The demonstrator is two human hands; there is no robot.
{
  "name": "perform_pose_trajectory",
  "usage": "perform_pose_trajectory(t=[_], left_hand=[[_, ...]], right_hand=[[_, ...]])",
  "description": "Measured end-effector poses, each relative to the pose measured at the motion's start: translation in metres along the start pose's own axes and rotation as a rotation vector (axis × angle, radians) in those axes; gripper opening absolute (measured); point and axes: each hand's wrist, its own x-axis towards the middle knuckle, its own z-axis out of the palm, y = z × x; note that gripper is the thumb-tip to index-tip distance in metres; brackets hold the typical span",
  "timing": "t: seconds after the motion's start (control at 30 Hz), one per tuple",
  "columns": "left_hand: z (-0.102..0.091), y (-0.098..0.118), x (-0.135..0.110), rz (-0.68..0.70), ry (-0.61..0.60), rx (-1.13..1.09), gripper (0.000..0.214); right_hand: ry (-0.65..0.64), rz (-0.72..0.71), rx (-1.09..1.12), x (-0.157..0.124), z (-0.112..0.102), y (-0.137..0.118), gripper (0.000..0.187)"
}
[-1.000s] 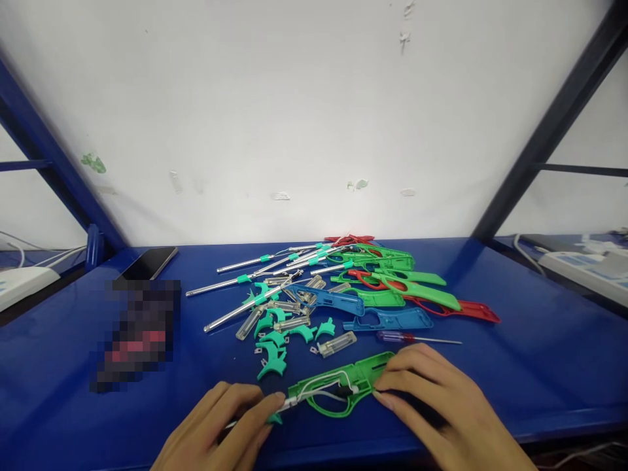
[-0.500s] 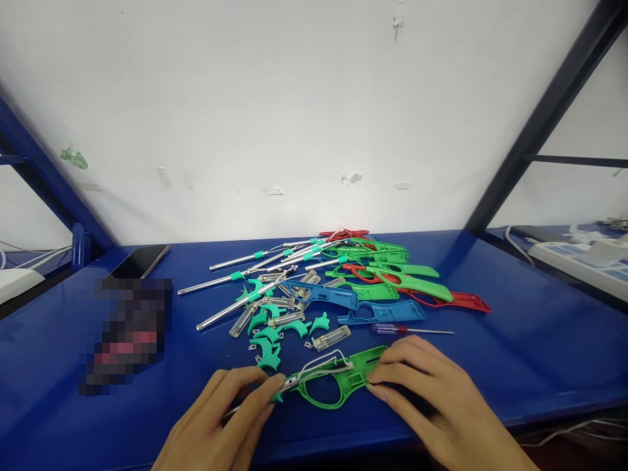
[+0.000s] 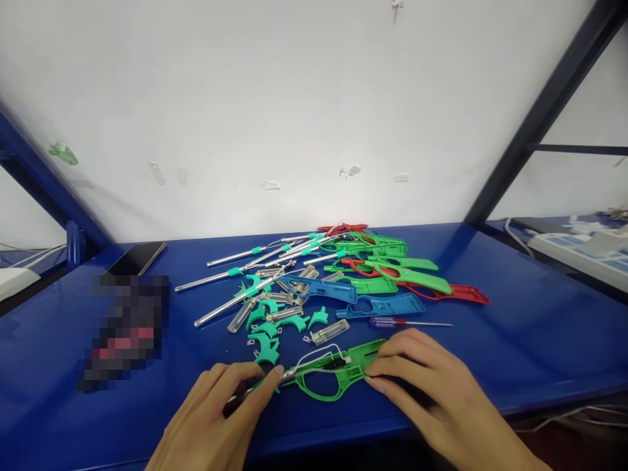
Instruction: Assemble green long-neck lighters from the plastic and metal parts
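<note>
Near the front of the table lies a green lighter handle half (image 3: 362, 356), its hollow side up and its finger loop toward me. My right hand (image 3: 432, 392) pinches its wide end between thumb and fingers. At the narrow end, my left hand (image 3: 216, 412) grips a metal lighter tube (image 3: 288, 375), mostly hidden by the fingers. White wires (image 3: 314, 353) run from the tube across the shell to a small black part (image 3: 336, 364) in or over it; whether that part is seated, I cannot tell.
Beyond my hands lie teal triggers (image 3: 267, 354), clear fuel tanks (image 3: 331, 332), several metal tubes (image 3: 228, 306), blue shells (image 3: 387, 305), red shells (image 3: 468, 293) and a screwdriver (image 3: 390, 322). A phone (image 3: 135, 260) and a pixelated dark item (image 3: 130, 333) lie left.
The view has shifted slightly. The white wires sit a little differently over the green shell, and the black part shows more clearly. Both hands keep their grips.
</note>
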Motion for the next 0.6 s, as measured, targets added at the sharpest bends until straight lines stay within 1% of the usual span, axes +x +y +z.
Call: perform_pose_trajectory(t=[0.17, 0.27, 0.33, 0.47, 0.6], left_hand=[[0.001, -0.004, 0.003, 0.022, -0.013, 0.027, 0.075], [0.000, -0.003, 0.004, 0.034, 0.016, 0.026, 0.080], [-0.002, -0.001, 0.005, 0.032, 0.040, 0.020, 0.074], [-0.005, 0.007, 0.012, 0.008, 0.121, -0.042, 0.046], [-0.003, 0.014, 0.022, 0.000, 0.215, -0.085, 0.031]], right_hand=[[-0.004, 0.012, 0.001, 0.001, 0.000, -0.001, 0.012], [-0.003, 0.013, 0.007, 0.001, 0.000, -0.002, 0.011], [-0.004, 0.012, 0.011, 0.001, 0.000, -0.002, 0.011], [-0.005, 0.015, 0.016, 0.001, -0.001, -0.001, 0.011], [0.004, 0.013, 0.012, 0.000, -0.001, -0.001, 0.011]])
